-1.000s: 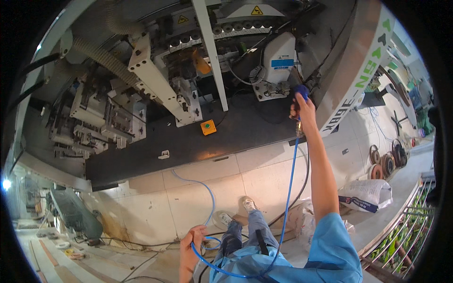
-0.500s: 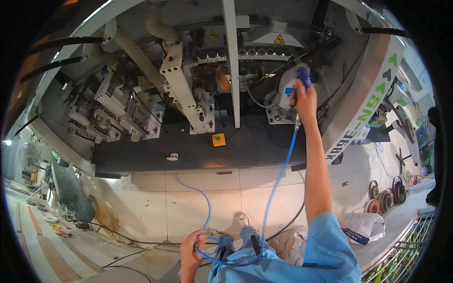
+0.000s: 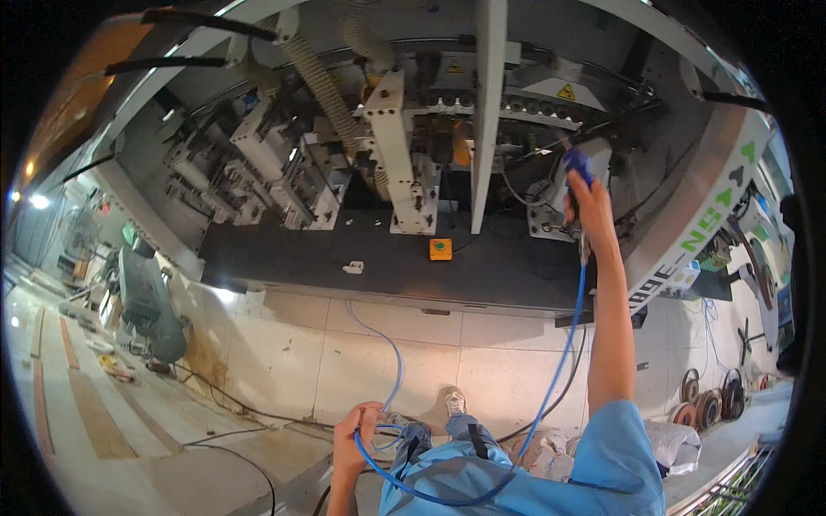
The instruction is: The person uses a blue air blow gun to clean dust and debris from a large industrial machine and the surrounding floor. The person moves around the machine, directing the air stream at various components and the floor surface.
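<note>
The right hand (image 3: 592, 206) has its grip wrapped round a blue air gun (image 3: 578, 163) by the big machine (image 3: 391, 146); the left hand (image 3: 356, 430) grips its hose (image 3: 575, 322). Stepping about might tangle that loop round a leg (image 3: 465, 426).

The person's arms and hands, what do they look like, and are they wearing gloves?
No gloves! The right hand and left hand are both bare. A loose, light blue short sleeve covers the upper right arm, leaving that forearm uncovered. The left sleeve can't be made out.
</note>
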### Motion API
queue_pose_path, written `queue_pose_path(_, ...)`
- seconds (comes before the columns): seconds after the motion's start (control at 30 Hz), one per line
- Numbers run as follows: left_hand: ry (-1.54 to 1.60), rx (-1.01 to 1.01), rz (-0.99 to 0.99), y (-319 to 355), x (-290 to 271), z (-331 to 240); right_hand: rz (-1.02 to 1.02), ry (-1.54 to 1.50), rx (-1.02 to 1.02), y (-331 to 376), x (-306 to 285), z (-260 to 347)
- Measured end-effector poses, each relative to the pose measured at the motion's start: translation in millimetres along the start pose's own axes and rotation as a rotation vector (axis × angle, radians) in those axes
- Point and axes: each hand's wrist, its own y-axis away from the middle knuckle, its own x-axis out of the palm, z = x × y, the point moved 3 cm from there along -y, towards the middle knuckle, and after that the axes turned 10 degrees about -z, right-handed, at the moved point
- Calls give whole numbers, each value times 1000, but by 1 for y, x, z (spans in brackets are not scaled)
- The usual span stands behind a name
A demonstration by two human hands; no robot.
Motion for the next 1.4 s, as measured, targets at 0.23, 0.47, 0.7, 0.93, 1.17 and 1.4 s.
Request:
queue_pose_path(0.23, 13, -31, -186, -10, -59, 21, 1028, 417, 197, 114, 71, -75)
queue_pose_path(0.47, 2, -69, -333, -10, -121, 30, 38, 526, 79, 129, 105, -113)
queue_pose_path(0.7, 71, -4, -328, -31, -139, 19, -36, 720, -232, 89, 206, -33)
queue_pose_path(0.93, 63, 57, -411, -47, -175, 11, -30, 725, -189, 68, 245, -25)
queue_pose_path(1.17, 59, 97, -483, -56, -225, 27, 162, 534, -162, 109, 275, -29)
queue_pose_path(1.4, 22, 88, -534, -61, -279, 42, -2, 500, -380, 138, 301, -31)
